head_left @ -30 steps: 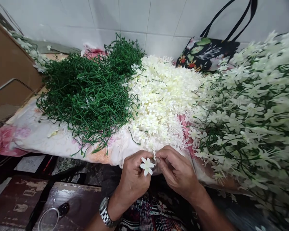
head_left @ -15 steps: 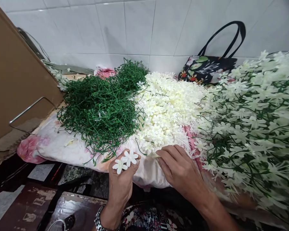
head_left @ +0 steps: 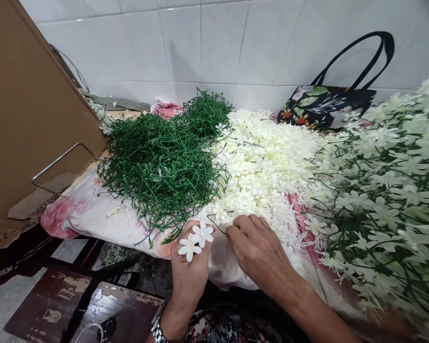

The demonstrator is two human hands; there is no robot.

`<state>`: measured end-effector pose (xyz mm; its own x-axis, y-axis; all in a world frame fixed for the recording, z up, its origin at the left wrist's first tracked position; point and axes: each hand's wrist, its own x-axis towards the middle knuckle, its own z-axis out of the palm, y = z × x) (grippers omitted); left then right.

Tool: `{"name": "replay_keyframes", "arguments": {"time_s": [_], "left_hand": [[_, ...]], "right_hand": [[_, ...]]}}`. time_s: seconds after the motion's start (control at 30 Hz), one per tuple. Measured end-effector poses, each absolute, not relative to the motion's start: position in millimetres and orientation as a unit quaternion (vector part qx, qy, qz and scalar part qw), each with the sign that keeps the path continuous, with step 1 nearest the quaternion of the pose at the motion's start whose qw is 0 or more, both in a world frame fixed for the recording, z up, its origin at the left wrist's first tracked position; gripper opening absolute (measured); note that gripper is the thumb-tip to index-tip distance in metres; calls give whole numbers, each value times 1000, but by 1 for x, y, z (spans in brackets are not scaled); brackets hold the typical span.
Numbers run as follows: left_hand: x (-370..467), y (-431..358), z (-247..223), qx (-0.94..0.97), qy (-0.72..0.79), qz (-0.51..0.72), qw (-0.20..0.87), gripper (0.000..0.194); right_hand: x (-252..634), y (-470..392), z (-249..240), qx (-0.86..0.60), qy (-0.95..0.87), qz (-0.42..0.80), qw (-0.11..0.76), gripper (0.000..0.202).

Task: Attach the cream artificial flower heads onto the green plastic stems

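My left hand (head_left: 190,271) is closed round two white artificial flowers (head_left: 196,241), their open blossoms resting on top of the fist; any stem is hidden inside it. To its right, my right hand (head_left: 259,252) has its fingers pinched together above the cloth, palm down. Whatever lies between those fingertips is hidden. A thin green stem (head_left: 216,225) curves from the flower heap to these fingertips. Just beyond both hands lie a tangled heap of green plastic stems (head_left: 164,166) and a heap of loose white blossoms (head_left: 260,162).
Flowered cloth (head_left: 100,214) covers the work surface. Assembled white flowers on green stems (head_left: 386,209) pile up at right. A black floral handbag (head_left: 325,105) leans against the tiled wall (head_left: 214,43). A cardboard box (head_left: 32,124) stands at left, near a bent wire handle (head_left: 59,162).
The view has swung slightly left, so everything sits further right. My right fingertips have turned downward, and the pale tip they showed is hidden now. My left hand keeps its two flowers.
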<state>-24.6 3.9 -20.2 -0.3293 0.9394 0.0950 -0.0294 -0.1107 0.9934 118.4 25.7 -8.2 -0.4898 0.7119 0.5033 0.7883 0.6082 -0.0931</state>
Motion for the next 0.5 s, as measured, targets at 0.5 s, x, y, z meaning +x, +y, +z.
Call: {"name": "replay_keyframes", "arguments": {"time_s": [0.5], "left_hand": [[-22, 14, 2, 419, 566, 518, 486, 16]], "right_hand": [[160, 1, 16, -378, -887, 15, 267, 28]]}}
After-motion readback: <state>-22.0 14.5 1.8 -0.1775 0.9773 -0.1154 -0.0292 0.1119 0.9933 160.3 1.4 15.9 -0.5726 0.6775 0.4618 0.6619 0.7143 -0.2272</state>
